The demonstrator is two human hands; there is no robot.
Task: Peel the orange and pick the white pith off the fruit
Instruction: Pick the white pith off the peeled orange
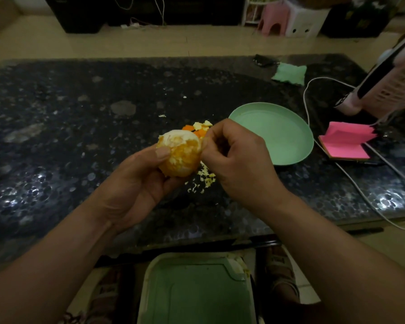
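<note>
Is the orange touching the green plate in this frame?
Apart. The head view shows the orange held up in the left hand, with the right hand lying between it and the green plate.

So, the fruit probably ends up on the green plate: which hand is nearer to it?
Right. The right hand pinches at the orange just left of the green plate; the left hand holds the orange farther left.

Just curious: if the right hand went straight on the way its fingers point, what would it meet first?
The peeled orange, held in the left hand; the fingers of the right hand seem to touch it.
</note>
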